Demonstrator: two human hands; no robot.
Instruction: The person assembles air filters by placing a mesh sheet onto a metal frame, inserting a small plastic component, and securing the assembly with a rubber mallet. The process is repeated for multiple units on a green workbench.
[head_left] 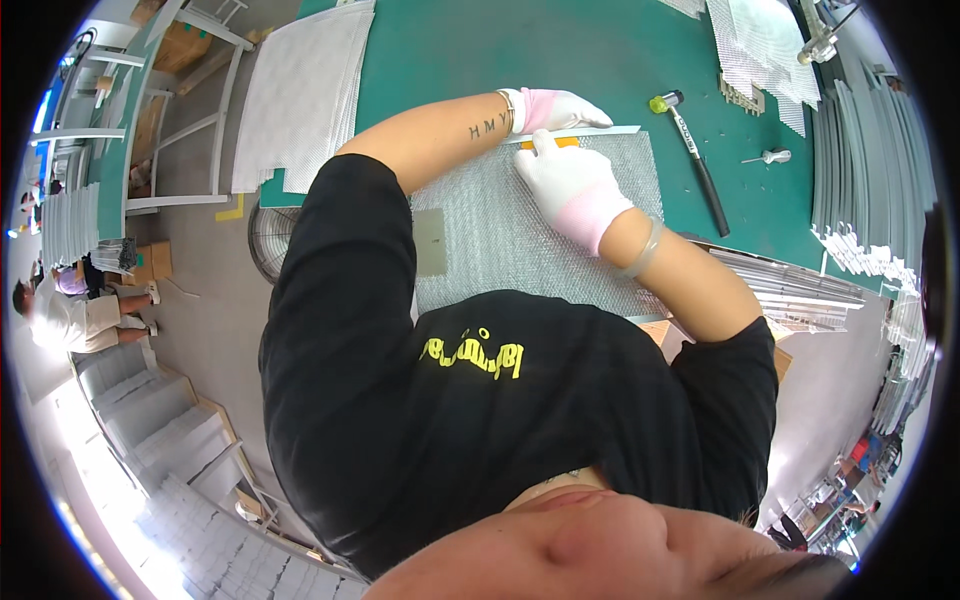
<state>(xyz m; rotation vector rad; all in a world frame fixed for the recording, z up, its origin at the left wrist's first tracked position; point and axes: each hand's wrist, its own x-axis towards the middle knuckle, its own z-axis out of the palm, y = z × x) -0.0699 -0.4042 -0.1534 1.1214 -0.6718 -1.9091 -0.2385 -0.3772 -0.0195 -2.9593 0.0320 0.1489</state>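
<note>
A grey mesh panel (540, 220) lies before me on the green tabletop, with a pale metal strip (622, 130) along its far edge. My left hand (562, 108), in a white glove with a pink cuff, rests along that strip, its fingers stretched out to the right. Just nearer to me, my right hand (575, 185), gloved the same way, is closed with its index finger over a small flat orange piece (567, 142) beside the strip. The orange piece is partly covered, so its kind cannot be made out.
Right of the panel lie a black-handled hammer (690, 150) and a screwdriver (775, 156). Stacked mesh sheets (310, 90) sit at the left, with more mesh (760, 50) at the far right. A floor fan (268, 240) stands below the table; a person (90, 320) is farther left.
</note>
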